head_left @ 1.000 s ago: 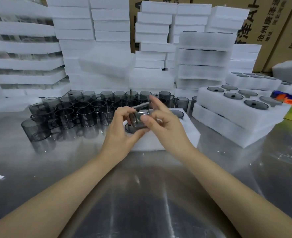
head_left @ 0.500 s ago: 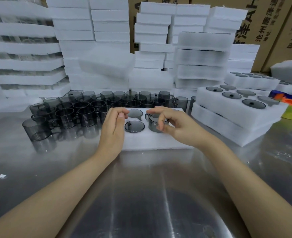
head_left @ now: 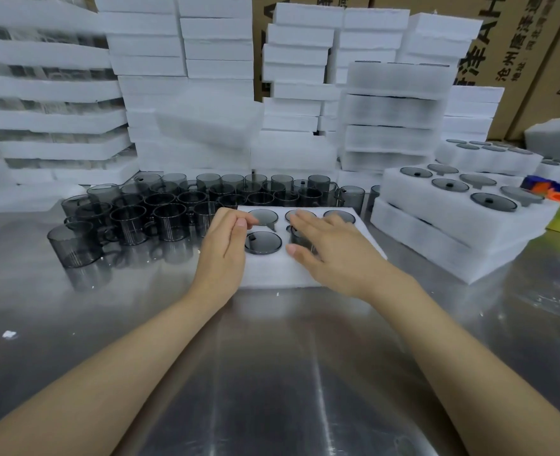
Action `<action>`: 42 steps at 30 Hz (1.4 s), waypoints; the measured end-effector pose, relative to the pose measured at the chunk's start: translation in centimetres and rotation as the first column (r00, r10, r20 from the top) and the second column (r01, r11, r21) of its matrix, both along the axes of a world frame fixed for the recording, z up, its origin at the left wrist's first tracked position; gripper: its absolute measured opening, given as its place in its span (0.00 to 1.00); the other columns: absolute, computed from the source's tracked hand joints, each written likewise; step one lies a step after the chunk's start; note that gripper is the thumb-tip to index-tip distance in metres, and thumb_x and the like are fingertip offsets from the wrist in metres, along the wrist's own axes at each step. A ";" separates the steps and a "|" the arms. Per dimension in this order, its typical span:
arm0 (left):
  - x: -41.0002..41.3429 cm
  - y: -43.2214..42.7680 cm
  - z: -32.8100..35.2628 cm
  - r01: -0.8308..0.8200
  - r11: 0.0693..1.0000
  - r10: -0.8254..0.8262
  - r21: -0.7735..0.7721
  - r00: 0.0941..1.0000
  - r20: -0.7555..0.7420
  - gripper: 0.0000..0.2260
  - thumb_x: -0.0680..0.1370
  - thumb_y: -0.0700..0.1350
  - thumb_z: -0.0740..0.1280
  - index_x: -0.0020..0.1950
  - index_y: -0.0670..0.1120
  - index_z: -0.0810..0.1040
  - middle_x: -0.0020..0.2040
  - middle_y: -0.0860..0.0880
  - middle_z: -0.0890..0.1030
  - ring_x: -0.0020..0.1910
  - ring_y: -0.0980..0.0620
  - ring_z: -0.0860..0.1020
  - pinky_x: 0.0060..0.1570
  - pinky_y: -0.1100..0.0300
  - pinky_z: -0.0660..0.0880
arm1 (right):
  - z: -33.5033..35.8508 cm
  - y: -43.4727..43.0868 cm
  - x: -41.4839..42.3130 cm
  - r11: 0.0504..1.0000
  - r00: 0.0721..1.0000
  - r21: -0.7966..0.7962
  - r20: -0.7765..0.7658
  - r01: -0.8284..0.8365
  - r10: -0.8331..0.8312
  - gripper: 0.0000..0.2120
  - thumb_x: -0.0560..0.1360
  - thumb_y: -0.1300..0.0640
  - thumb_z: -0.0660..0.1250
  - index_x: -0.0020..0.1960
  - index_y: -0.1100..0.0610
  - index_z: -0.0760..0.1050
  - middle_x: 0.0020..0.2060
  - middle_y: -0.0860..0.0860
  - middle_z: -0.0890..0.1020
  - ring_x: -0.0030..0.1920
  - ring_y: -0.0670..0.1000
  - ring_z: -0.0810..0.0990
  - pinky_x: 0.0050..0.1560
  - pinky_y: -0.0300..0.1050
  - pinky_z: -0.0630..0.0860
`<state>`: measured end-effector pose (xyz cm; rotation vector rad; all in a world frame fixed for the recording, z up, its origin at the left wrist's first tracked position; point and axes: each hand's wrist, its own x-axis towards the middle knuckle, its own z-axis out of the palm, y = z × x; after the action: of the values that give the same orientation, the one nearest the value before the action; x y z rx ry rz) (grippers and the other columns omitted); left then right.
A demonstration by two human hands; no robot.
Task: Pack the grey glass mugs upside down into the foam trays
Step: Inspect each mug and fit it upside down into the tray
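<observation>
Grey glass mug (head_left: pixel 300 240) sits in the front middle pocket of the foam tray (head_left: pixel 278 274), with the right hand (head_left: pixel 331 250) lying flat-fingered on top of it. The left hand (head_left: pixel 224 248), loosely curled and holding nothing, rests on the tray's left edge. An upturned mug (head_left: pixel 263 241) fills the front-left pocket. Behind, loose mugs (head_left: pixel 160 218) stand upright before the foam stacks (head_left: pixel 219 60).

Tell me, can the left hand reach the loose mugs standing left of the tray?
Probably yes. The left hand holds nothing and rests at the foam tray's left edge; the nearest loose mug stands beside it, with nothing between.
</observation>
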<state>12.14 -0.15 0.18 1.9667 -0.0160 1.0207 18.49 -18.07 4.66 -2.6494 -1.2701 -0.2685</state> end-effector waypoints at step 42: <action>-0.6 -0.2 0.1 0.001 0.998 0.006 0.058 0.993 -0.121 0.13 0.82 0.36 0.55 0.47 0.42 0.79 0.48 0.49 0.73 0.48 0.54 0.73 0.51 0.64 0.68 | 1.2 2.2 -1.7 0.981 0.936 -0.105 0.330 0.165 -0.123 0.25 0.82 0.42 0.48 0.31 0.55 0.59 0.35 0.53 0.74 0.38 0.55 0.67 0.39 0.45 0.59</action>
<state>11.52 -0.33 0.30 2.0790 0.0243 0.9103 16.84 -15.90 5.85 -2.9058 -1.2152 -0.6897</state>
